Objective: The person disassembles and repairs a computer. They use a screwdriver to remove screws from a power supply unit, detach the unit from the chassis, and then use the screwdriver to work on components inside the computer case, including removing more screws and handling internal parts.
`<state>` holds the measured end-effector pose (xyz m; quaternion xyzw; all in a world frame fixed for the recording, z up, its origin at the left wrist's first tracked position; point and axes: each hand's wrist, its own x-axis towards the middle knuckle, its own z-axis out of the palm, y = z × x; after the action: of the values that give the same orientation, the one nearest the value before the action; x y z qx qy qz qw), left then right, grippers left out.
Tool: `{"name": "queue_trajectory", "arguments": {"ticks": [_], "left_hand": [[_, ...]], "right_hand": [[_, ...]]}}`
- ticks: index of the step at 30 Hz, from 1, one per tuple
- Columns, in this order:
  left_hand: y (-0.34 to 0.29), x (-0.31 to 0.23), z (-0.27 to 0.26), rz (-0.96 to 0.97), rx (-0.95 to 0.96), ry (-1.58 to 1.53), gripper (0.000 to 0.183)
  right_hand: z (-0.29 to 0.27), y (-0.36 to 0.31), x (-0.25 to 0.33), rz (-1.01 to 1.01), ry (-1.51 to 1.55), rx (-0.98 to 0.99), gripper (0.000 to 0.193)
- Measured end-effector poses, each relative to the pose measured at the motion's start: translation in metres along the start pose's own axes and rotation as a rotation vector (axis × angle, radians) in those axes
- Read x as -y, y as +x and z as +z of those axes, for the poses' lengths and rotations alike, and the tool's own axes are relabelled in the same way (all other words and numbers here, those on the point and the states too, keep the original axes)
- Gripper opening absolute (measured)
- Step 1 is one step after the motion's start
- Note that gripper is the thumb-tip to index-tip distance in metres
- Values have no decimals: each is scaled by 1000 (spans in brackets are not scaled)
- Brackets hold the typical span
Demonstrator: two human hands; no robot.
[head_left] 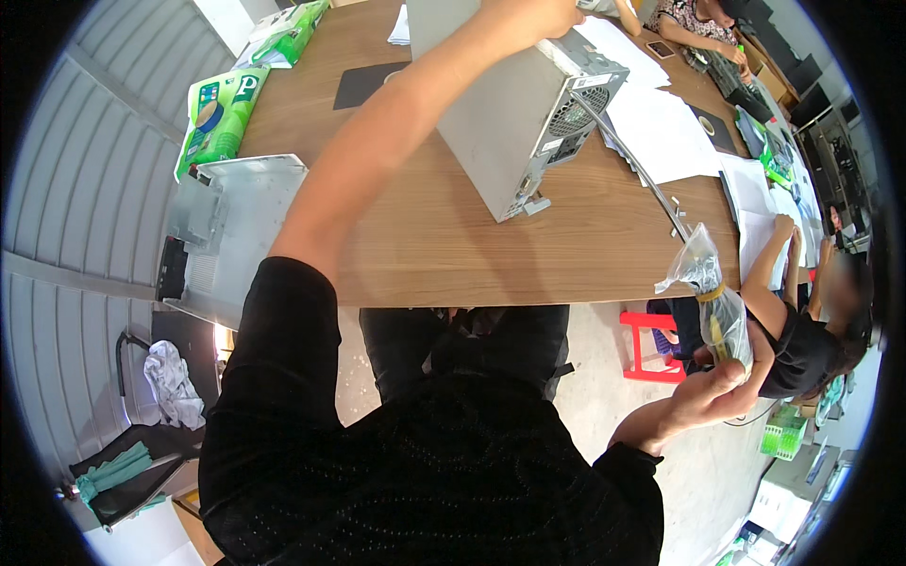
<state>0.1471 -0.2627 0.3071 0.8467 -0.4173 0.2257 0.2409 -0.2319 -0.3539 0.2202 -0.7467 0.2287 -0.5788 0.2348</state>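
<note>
A grey computer case [510,113] stands on the wooden table [406,269], its back side with a round fan grille turned to the right. My left hand [530,21] reaches across to the top of the case and grips its edge; part of the hand is cut off by the upper rim. In my right hand [708,391] is a long screwdriver [644,177], its yellowish handle wrapped in a clear plastic bag [703,274] with a band round it. The shaft's tip meets the case's back beside the grille; the exact contact point is too small to tell.
A detached metal panel [250,222] lies at the table's left edge, near green packages [222,118]. White papers [665,132] cover the right side. A person in black [802,354] sits close on the right by a red stool [651,349]; another person [698,28] works farther back.
</note>
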Motion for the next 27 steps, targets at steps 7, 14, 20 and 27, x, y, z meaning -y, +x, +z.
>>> {"name": "queue_trajectory", "arguments": {"ticks": [7,14,20,27], "left_hand": [[1,3,4,10,-28,5,31],[5,0,6,1,3,7,30],[2,3,3,-21,12,39,33],[4,3,5,-73,28,52,32]], "right_hand": [[-2,-16,11,-324,54,143,65],[8,-6,10,-224,170,64,73],[-10,-14,5,-375,-19,119,60],[7,-7,-2,-241,213,113,79]]}}
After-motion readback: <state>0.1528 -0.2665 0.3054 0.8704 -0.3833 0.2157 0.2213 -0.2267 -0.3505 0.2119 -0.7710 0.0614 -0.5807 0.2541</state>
